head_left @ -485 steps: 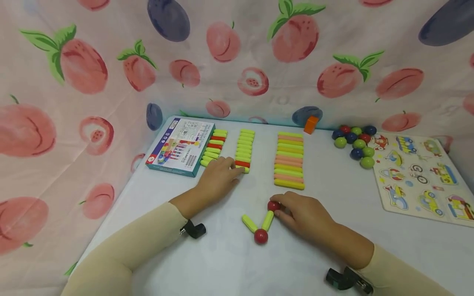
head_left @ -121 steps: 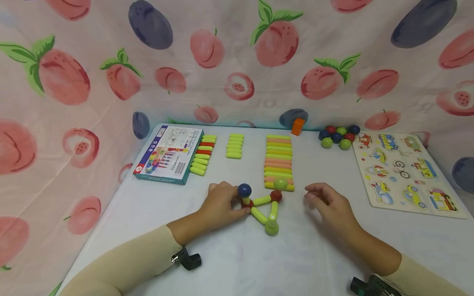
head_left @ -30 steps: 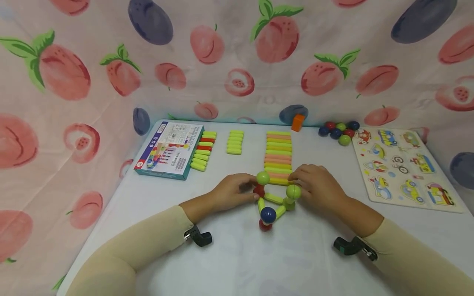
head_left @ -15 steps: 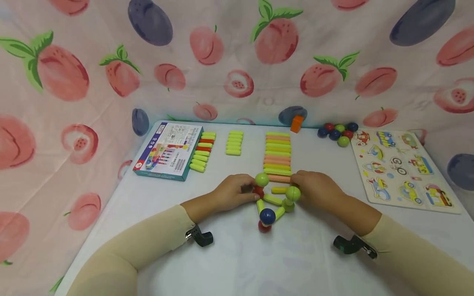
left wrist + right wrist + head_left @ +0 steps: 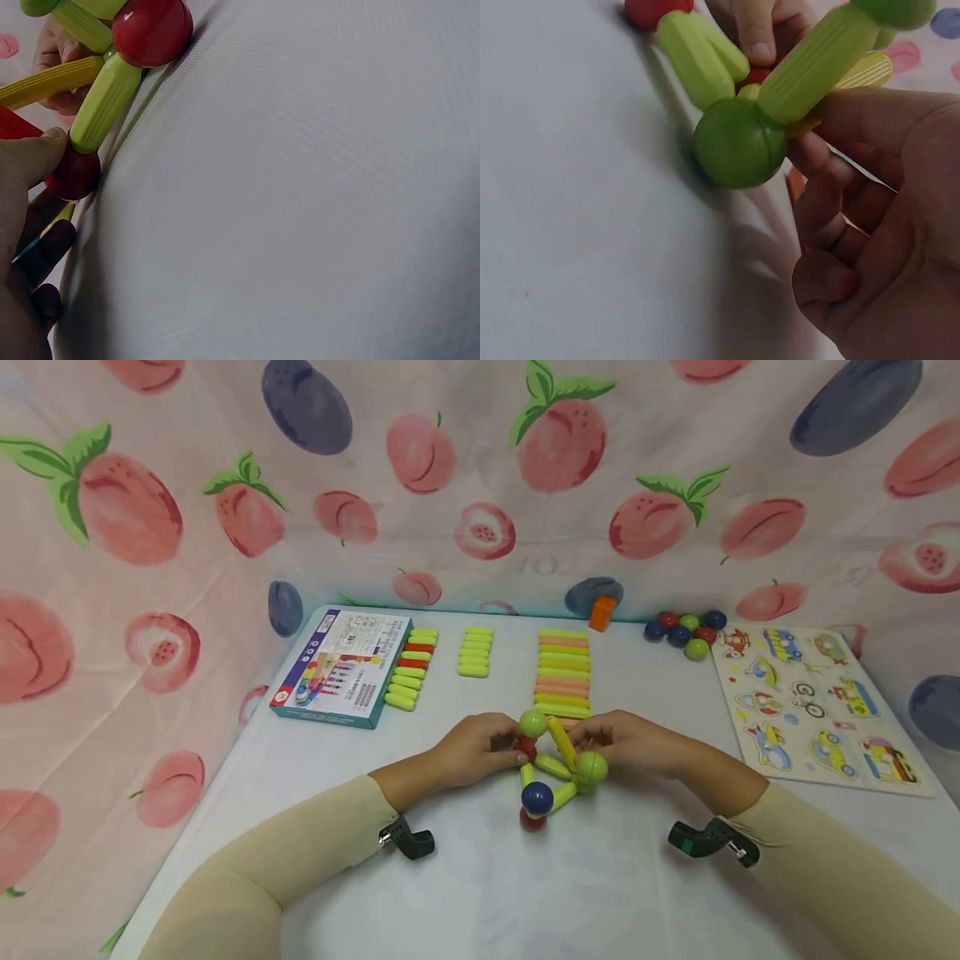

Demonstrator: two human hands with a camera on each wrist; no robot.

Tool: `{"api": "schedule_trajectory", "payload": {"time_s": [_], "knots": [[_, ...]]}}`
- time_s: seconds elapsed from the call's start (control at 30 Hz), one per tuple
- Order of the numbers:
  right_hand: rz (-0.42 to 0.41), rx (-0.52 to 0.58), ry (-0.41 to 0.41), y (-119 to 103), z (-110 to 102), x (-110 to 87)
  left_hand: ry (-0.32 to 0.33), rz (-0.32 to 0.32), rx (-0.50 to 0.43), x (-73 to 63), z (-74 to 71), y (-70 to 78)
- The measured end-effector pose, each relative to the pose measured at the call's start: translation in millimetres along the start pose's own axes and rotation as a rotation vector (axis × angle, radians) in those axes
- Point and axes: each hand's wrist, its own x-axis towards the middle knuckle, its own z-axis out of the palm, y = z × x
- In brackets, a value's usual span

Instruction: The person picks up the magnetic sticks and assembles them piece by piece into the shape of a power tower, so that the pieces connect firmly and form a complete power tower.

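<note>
A triangular frame of short light-green sticks and balls stands on the white table, with an upright and a ball at each corner. My left hand (image 5: 472, 750) pinches the red ball (image 5: 73, 174) at its back left corner, below a light-green top ball (image 5: 533, 723). The front corner carries a blue ball (image 5: 537, 798) over a red one (image 5: 532, 819). My right hand (image 5: 633, 743) pinches a long yellow stick (image 5: 561, 742), held tilted behind the right corner's green ball (image 5: 739, 142). Part of that stick is hidden by the frame in the right wrist view.
Behind the hands lies a row of long sticks (image 5: 562, 672). Farther left are short green sticks (image 5: 474, 652), green and red sticks (image 5: 406, 681) and a flat box (image 5: 345, 664). At right are several loose balls (image 5: 678, 633), an orange block (image 5: 602, 613) and a picture puzzle board (image 5: 817, 706).
Over the longer span, an open V has become a triangle with ball-topped uprights. Lately my right hand has taken the yellow stick from the row's near end and tilted it up. My left hand stays.
</note>
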Motion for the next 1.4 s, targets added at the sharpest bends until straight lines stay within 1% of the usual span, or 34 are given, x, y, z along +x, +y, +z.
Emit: {"api": "schedule_trajectory", "payload": {"time_s": [0.1,0.27,0.33,0.4,0.47,0.5,0.57,0.63,0.7,0.73,0.8,0.87,0.9,0.97,1.0,1.07,1.13,1.2,1.23,1.3,1.4], "knots": [[-0.005,-0.023,-0.017,1.0,-1.0,1.6,0.011,0.0,-0.013,-0.5,0.4,1.5],[-0.037,-0.034,-0.072,1.8,-5.0,3.7,0.055,0.034,-0.125,1.4,0.0,8.5],[-0.052,-0.027,-0.095,2.6,-5.4,3.6,0.06,0.045,-0.156,2.9,0.7,10.1],[-0.069,-0.029,-0.082,3.7,-4.5,1.1,0.058,0.046,-0.162,3.5,1.4,11.5],[-0.107,-0.045,-0.017,7.2,-1.6,-5.2,0.044,0.039,-0.186,3.6,2.4,11.7],[-0.158,-0.059,0.031,10.2,0.6,-9.3,0.036,0.032,-0.205,3.4,2.7,11.7],[-0.283,-0.108,0.139,16.0,7.0,-19.6,0.021,0.012,-0.25,3.0,3.0,12.2],[-0.42,-0.204,0.239,21.9,15.8,-30.1,0.011,-0.004,-0.287,3.4,3.7,11.7],[-0.547,-0.305,0.317,25.1,25.9,-36.4,0.013,-0.01,-0.304,4.3,4.0,11.4],[-0.579,-0.344,0.348,25.7,30.7,-38.4,0.016,-0.01,-0.304,4.8,4.1,11.2],[-0.61,-0.397,0.407,25.9,38.9,-39.4,0.017,-0.01,-0.308,5.9,4.5,10.4],[-0.6,-0.4,0.472,25.9,44.2,-38.0,0.011,-0.014,-0.32,6.4,5.0,9.4],[-0.582,-0.389,0.501,25.7,45.7,-37.9,0.01,-0.021,-0.326,6.2,5.1,9.0],[-0.521,-0.364,0.548,26.3,47.1,-38.5,0.001,-0.036,-0.318,5.9,4.7,8.0],[-0.482,-0.358,0.559,27.0,47.2,-39.8,-0.006,-0.042,-0.299,5.5,4.4,7.2],[-0.373,-0.386,0.547,29.5,47.6,-43.1,-0.017,-0.051,-0.215,3.7,3.4,5.6],[-0.279,-0.448,0.528,33.7,48.1,-45.4,-0.041,-0.042,-0.1,0.5,2.1,4.1],[-0.219,-0.508,0.508,37.7,48.5,-45.4,-0.055,-0.02,0.02,-4.4,0.5,3.8],[-0.202,-0.534,0.508,39.1,48.5,-44.0,-0.056,-0.006,0.072,-7.7,-0.2,4.5],[-0.208,-0.543,0.527,40.1,47.3,-38.6,-0.049,0.019,0.141,-15.4,-0.9,7.9],[-0.203,-0.519,0.517,35.5,44.9,-25.8,-0.037,0.059,0.2,-28.0,2.9,16.5]]}}
